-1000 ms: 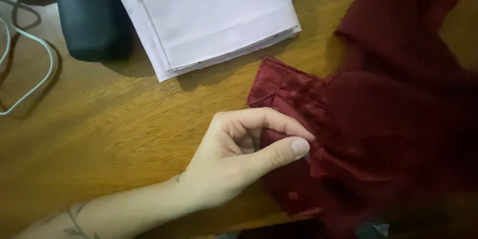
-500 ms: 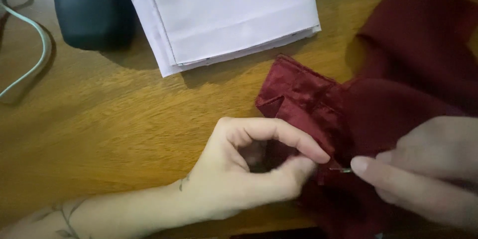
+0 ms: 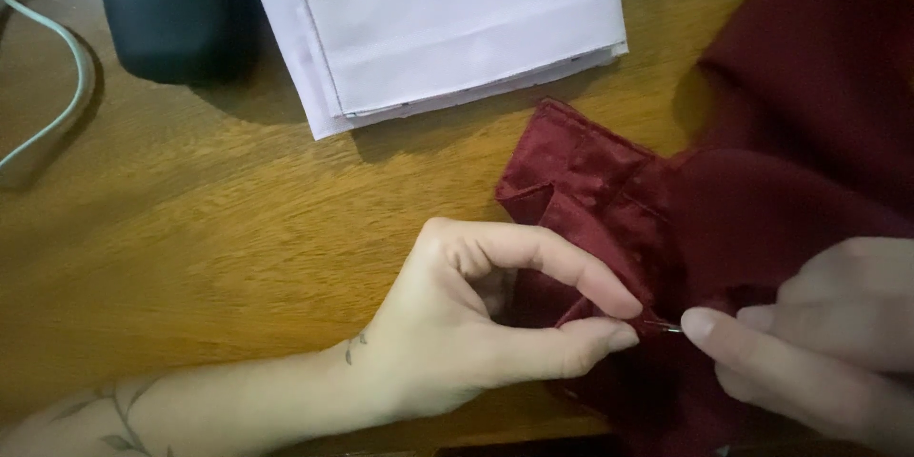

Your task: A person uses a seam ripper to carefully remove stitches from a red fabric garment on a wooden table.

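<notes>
On the wooden table, hand-sewing on dark red cloth.
Maroon fabric fills the right side, folded white cloth lies far. Left hand pinches a folded edge; right hand grips a thin needle at that fold. No finished stitches show, so progress can't be judged.

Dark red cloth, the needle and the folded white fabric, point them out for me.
dark red cloth (image 3: 790, 190), head view, flat middle area.
needle (image 3: 666, 327), head view, bare metal between the fingertips.
folded white fabric (image 3: 447, 19), head view, top layer's centre.
</notes>
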